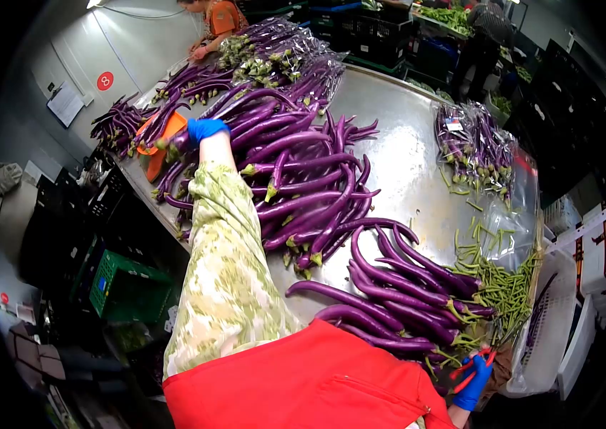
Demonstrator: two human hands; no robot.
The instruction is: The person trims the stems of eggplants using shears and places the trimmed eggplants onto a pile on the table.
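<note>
My left hand, in a blue glove, reaches far across the metal table. Its fingers are closed round a long purple eggplant, whose green stem end sticks out to the left; part of the grip is hidden. Under and beside that arm lies a big heap of eggplants. Down at the lower right, my right hand, also gloved in blue, is closed on red-handled scissors. These are beside the stem ends of a smaller group of eggplants and a pile of cut green stems.
Bagged eggplants lie at the right of the metal table, with more bags at the far end. An orange object is by the left edge. Another person works at the back. A green crate stands below left.
</note>
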